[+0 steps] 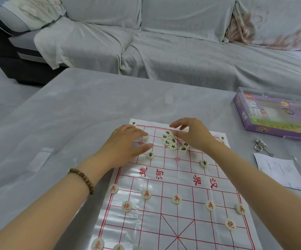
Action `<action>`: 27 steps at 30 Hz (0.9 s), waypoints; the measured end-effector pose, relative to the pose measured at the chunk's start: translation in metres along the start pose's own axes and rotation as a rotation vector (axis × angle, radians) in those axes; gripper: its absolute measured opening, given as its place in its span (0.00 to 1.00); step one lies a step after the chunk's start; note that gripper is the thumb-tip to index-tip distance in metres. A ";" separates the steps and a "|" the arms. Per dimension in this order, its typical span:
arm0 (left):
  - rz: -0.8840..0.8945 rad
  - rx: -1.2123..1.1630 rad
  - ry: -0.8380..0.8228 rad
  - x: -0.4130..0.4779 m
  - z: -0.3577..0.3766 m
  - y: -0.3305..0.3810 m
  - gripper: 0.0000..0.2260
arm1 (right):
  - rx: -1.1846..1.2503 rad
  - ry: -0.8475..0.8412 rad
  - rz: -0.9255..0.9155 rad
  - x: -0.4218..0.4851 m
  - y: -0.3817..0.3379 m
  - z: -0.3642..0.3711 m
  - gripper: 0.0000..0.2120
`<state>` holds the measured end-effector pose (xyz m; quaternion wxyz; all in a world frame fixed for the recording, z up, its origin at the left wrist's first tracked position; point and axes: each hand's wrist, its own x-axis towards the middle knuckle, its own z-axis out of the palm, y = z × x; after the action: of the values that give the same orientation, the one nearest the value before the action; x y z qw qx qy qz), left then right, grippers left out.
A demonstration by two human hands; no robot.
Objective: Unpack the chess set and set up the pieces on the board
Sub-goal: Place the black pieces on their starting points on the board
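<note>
A clear plastic chess board (pixel 146 222) with red lines lies on the table. Red-lettered round pieces stand on its near half: a row of pawns (pixel 176 199), two cannons (pixel 126 206) and a chariot (pixel 97 244) at the near left corner. Black-lettered pieces lie in a loose pile (pixel 171 143) on the far half, with single ones at both far corners (pixel 222 138) and two pawns (pixel 150 155) placed. My left hand (pixel 126 143) reaches over the far left of the board, its fingertips on a piece. My right hand (pixel 193 134) hovers over the pile with fingers loosely curved.
A purple game box (pixel 276 116) sits at the table's right edge, with a metal ring puzzle (pixel 261 146) and a paper sheet (pixel 279 170) in front of it. A small clear plastic strip (pixel 40 159) lies at left. A grey covered sofa (pixel 182 51) stands beyond the table.
</note>
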<state>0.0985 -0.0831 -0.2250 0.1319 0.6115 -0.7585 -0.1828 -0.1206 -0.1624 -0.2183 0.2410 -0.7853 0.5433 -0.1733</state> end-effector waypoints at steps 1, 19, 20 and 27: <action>0.014 -0.014 0.007 0.006 0.001 0.003 0.26 | -0.006 -0.034 0.002 0.003 0.002 0.001 0.10; 0.043 -0.041 0.009 0.009 0.006 0.005 0.29 | -0.026 0.027 -0.086 -0.021 -0.008 -0.004 0.11; 0.049 -0.001 -0.004 0.003 0.007 0.005 0.29 | -0.062 -0.001 -0.086 -0.032 -0.009 -0.003 0.11; 0.111 0.120 -0.014 -0.007 0.015 0.004 0.30 | -0.219 -0.081 0.012 -0.074 0.003 0.001 0.14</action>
<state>0.0898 -0.0741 -0.2364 0.0995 0.5741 -0.8016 -0.1339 -0.1481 -0.0941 -0.2216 0.1763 -0.8100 0.5537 -0.0795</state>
